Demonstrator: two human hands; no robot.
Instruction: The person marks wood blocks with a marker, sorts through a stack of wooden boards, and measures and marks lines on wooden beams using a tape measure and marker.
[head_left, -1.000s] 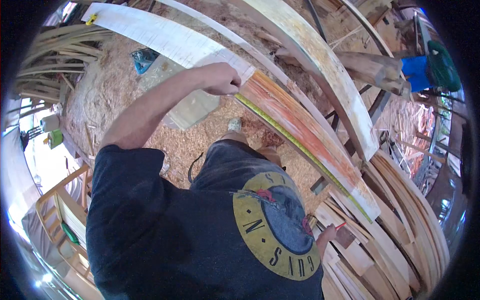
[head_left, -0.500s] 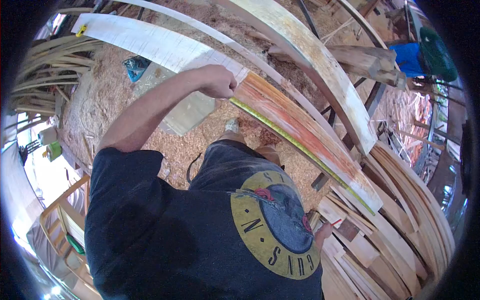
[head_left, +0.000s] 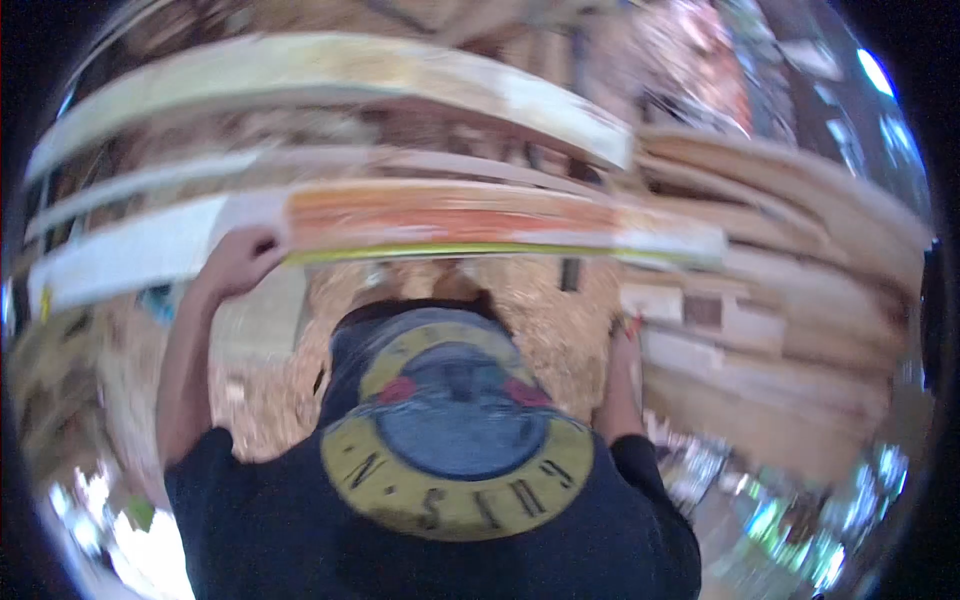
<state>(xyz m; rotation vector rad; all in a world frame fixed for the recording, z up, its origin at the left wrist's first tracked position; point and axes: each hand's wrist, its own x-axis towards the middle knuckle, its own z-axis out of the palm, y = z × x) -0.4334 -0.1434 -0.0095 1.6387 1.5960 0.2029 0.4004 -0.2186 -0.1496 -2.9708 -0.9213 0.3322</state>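
My left hand (head_left: 247, 262) is closed at the near edge of a long curved board (head_left: 450, 217), where a yellow measuring tape (head_left: 440, 252) begins and runs right along that edge. The board is white at the left and orange-red in its middle and right part. My right hand (head_left: 625, 335) is lower right, beside the stacked planks, with a thin red pencil-like thing (head_left: 635, 323) at its closed fingers. A small yellow thing (head_left: 46, 300) sits at the board's far left end. The picture is blurred by motion.
A narrow strip (head_left: 180, 175) and a thick curved beam (head_left: 330, 68) lie beyond the board. Planks (head_left: 790, 290) are piled at the right. A pale translucent container (head_left: 262, 318) stands below the board at the left, on a floor of wood shavings (head_left: 545, 345).
The view has swung round to the right, so the board now lies nearly level across it. My left hand remains at the tape's left end. My right arm shows more fully.
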